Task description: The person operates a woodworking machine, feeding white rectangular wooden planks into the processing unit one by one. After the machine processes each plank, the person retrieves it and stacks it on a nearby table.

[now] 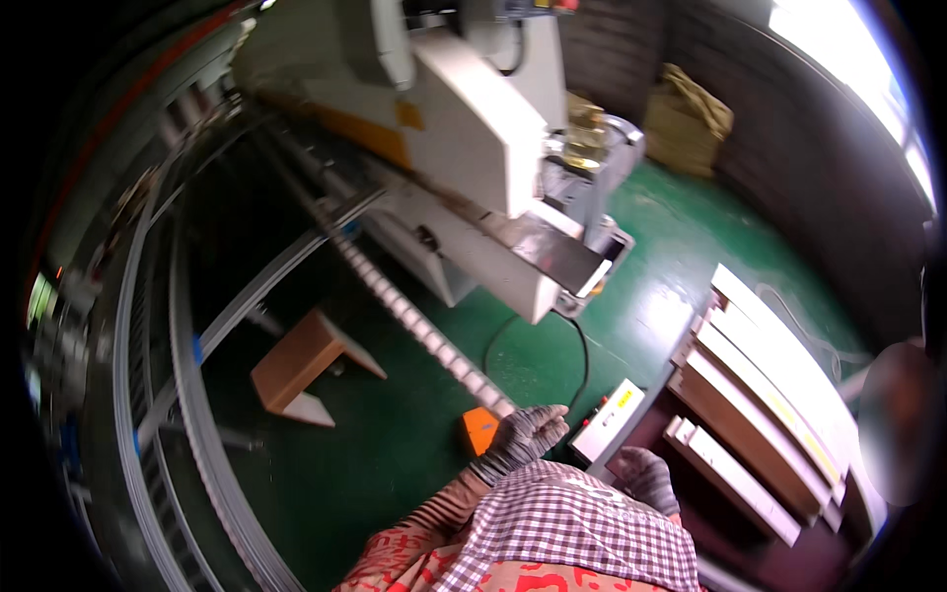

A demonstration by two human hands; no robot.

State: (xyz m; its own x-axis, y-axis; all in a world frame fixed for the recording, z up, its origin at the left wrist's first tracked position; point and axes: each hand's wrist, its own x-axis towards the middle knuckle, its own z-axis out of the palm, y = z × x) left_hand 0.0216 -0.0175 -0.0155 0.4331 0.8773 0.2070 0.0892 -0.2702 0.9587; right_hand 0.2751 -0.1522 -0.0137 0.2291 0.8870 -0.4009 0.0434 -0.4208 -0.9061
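Note:
My left hand [523,439], in a grey striped work glove, is at my waist beside the near end of a long rail set with pale rollers [414,324]. Its fingers point to the right, loosely stretched, with no object visible in them. Whether the hand touches the rail I cannot tell. My right hand [646,479], also gloved, hangs low by the edge of a dark red table [730,508]. Its fingers are blurred and partly hidden. Stacked on that table are long white and brown boards [755,414].
Ahead stands a large white machine [473,109] with a dark metal ledge [552,247]. Conveyor rails [197,424] run along the left. A brown angled panel piece [301,360], an orange block [480,430] and a white box [607,422] are nearby. A sack [688,123] leans against the wall.

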